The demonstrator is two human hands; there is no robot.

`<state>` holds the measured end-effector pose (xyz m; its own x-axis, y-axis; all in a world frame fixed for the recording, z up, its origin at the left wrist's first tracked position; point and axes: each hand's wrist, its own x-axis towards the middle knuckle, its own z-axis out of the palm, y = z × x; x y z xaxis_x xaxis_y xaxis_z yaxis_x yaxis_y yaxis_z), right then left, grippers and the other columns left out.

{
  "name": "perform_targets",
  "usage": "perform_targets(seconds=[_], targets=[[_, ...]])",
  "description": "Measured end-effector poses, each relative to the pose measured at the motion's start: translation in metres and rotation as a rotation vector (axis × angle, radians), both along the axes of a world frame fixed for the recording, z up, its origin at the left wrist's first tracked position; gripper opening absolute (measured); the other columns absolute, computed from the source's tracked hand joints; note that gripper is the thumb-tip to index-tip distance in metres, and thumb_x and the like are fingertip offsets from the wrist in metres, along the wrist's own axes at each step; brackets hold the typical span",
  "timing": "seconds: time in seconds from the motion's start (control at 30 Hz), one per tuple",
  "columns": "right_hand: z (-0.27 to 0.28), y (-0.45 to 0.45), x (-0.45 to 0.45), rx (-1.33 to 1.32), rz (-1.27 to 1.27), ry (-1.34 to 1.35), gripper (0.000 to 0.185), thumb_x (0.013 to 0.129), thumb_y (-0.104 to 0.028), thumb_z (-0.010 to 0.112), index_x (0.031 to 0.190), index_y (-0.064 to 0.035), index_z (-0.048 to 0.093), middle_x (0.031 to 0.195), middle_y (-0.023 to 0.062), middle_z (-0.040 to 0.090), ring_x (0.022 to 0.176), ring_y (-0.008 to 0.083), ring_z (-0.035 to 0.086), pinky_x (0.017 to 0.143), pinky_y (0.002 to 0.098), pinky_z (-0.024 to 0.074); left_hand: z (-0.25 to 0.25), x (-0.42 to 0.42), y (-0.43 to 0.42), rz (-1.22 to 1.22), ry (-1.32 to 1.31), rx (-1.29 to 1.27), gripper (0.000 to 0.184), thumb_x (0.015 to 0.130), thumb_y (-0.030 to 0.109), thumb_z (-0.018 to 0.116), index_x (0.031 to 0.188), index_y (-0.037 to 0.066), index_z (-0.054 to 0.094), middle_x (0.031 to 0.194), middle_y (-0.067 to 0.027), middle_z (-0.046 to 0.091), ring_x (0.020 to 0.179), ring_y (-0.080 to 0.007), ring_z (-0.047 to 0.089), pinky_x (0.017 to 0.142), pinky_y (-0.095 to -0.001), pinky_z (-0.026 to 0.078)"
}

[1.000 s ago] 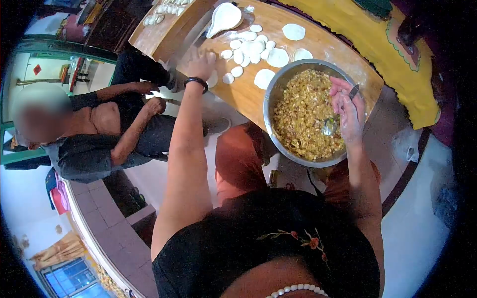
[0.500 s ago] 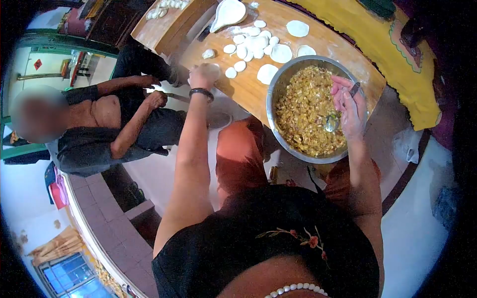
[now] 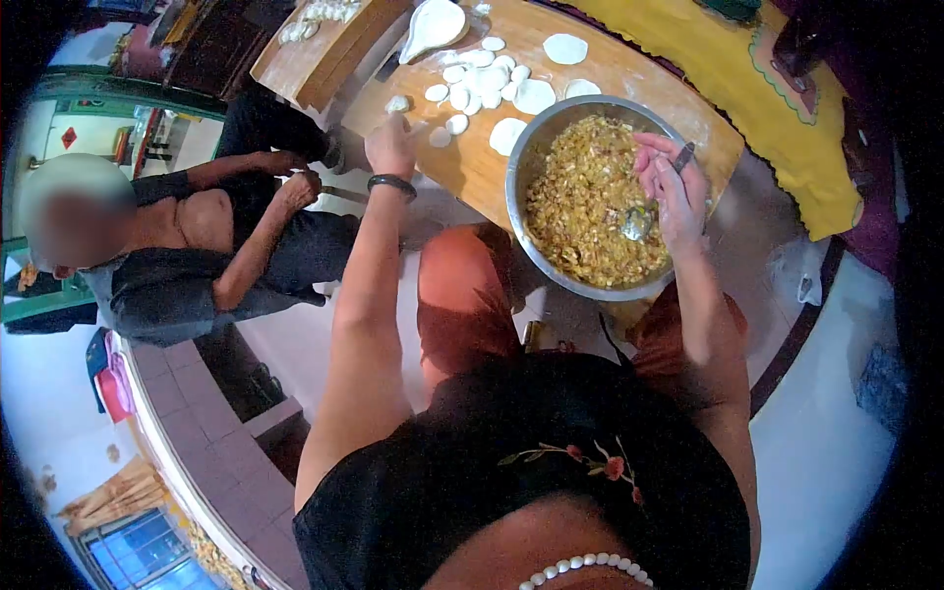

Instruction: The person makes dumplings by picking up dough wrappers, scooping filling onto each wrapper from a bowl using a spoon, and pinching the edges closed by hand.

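My left hand (image 3: pixel 391 147) is at the near left edge of the wooden board (image 3: pixel 472 182), its fingers blurred and partly hidden. Just beyond it lies a filled dumpling (image 3: pixel 396 103), and a small dough round (image 3: pixel 440 137) is to its right. My right hand (image 3: pixel 673 182) is closed around a metal spoon (image 3: pixel 637 222), over a large steel bowl (image 3: pixel 515 202) of chopped yellowish filling (image 3: pixel 590 202). The spoon's bowl end rests in the filling. Flat dough wrappers (image 3: pixel 534 96) and a cluster of small dough pieces (image 3: pixel 482 81) lie beyond the bowl's left side.
A white dish (image 3: pixel 435 28) of flour stands at the board's far edge. Another wooden board (image 3: pixel 329 59) with several dumplings is at the upper left. A seated person (image 3: pixel 177 236) is on the left, hands together. Yellow cloth (image 3: pixel 747 108) lies at the right.
A dumpling now shows on the board where my left hand was one second ago. That hand has since drawn back left from the small dough round. My right hand keeps its hold on the spoon.
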<state>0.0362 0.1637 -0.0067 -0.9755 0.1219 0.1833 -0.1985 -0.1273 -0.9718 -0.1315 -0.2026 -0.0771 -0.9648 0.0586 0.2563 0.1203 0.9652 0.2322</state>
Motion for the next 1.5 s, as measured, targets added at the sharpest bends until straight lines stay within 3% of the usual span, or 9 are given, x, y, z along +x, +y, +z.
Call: perform_targets(seconds=[0.1,0.4,0.53,0.57,0.7,0.8,1.0,1.3,1.5], targets=[[-0.003,-0.001,0.007,-0.002,-0.010,0.011,0.027,0.093,-0.012,0.043,0.112,0.0017,0.057,0.084,0.0011,0.051,0.064,0.0049,0.040,0.056,0.0184,0.0339,0.016,0.013,0.012,-0.301,0.138,-0.030,0.027,0.076,0.008,0.061,0.102,0.010,0.053,0.092,-0.0113,0.061,0.086,-0.0336,0.059,0.069,-0.0436,0.046],[-0.015,-0.010,0.055,-0.043,-0.209,0.064,0.029,0.094,-0.018,0.042,0.104,0.0004,0.062,0.086,0.0014,0.052,0.066,0.0042,0.040,0.060,0.0177,0.0336,0.094,0.093,0.069,-0.582,0.452,0.131,0.020,0.066,0.003,0.068,0.074,0.005,0.050,0.080,-0.0107,0.055,0.074,-0.0300,0.055,0.068,-0.0359,0.044],[-0.024,-0.007,0.066,0.763,-0.492,0.335,0.031,0.095,-0.021,0.040,0.104,-0.0027,0.063,0.090,0.0115,0.058,0.082,0.0267,0.057,0.077,0.0348,0.0451,0.095,0.139,0.100,-0.545,0.473,0.665,0.027,0.067,-0.006,0.067,0.067,0.004,0.042,0.085,-0.0075,0.059,0.073,-0.0182,0.055,0.062,-0.0278,0.042],[-0.017,-0.010,0.078,0.907,-0.517,0.242,0.033,0.095,-0.023,0.038,0.103,-0.0022,0.062,0.092,0.0194,0.060,0.088,0.0397,0.057,0.084,0.0436,0.0442,0.090,0.152,0.105,-0.491,0.321,0.806,0.026,0.070,-0.006,0.065,0.067,0.005,0.042,0.086,-0.0065,0.059,0.074,-0.0152,0.055,0.063,-0.0258,0.042],[-0.020,-0.008,0.102,0.855,-0.398,-0.068,0.031,0.094,-0.023,0.044,0.102,0.0031,0.059,0.099,0.0246,0.061,0.094,0.0374,0.059,0.082,0.0421,0.0456,0.072,0.204,0.133,-0.417,-0.128,1.598,0.017,0.078,-0.003,0.065,0.083,0.004,0.051,0.093,-0.0076,0.062,0.081,-0.0118,0.060,0.071,-0.0266,0.050],[-0.017,-0.003,0.117,0.831,-0.384,-0.044,0.032,0.093,-0.024,0.046,0.101,0.0037,0.059,0.099,0.0235,0.062,0.094,0.0366,0.059,0.080,0.0411,0.0462,0.039,0.229,0.132,-0.221,-0.580,1.929,0.034,0.086,0.005,0.058,0.117,-0.004,0.047,0.102,-0.0123,0.064,0.093,-0.0202,0.064,0.075,-0.0289,0.054],[-0.020,-0.001,0.123,0.610,-0.298,0.112,0.020,0.090,-0.017,0.052,0.100,-0.0020,0.062,0.096,0.0143,0.063,0.091,0.0279,0.061,0.082,0.0337,0.0464,0.046,0.275,0.121,-0.171,-1.014,2.368,0.033,0.097,0.013,0.039,0.125,-0.005,0.036,0.125,-0.0231,0.049,0.109,-0.0304,0.056,0.094,-0.0420,0.049],[-0.029,-0.030,0.093,0.936,-0.247,0.269,0.019,0.090,-0.013,0.049,0.099,-0.0005,0.059,0.092,0.0171,0.059,0.088,0.0341,0.057,0.079,0.0423,0.0455,0.049,0.290,0.094,-0.111,-0.708,1.810,0.031,0.093,0.010,0.044,0.122,-0.001,0.045,0.117,-0.0118,0.058,0.102,-0.0213,0.060,0.087,-0.0322,0.051],[-0.032,-0.056,0.110,0.917,-0.123,0.221,0.017,0.088,-0.011,0.049,0.094,0.0015,0.059,0.085,0.0175,0.060,0.081,0.0329,0.058,0.077,0.0400,0.0466,0.042,0.290,0.081,-0.156,-0.841,2.141,0.033,0.092,0.020,0.051,0.119,0.001,0.048,0.116,-0.0098,0.059,0.099,-0.0211,0.060,0.080,-0.0300,0.051]])
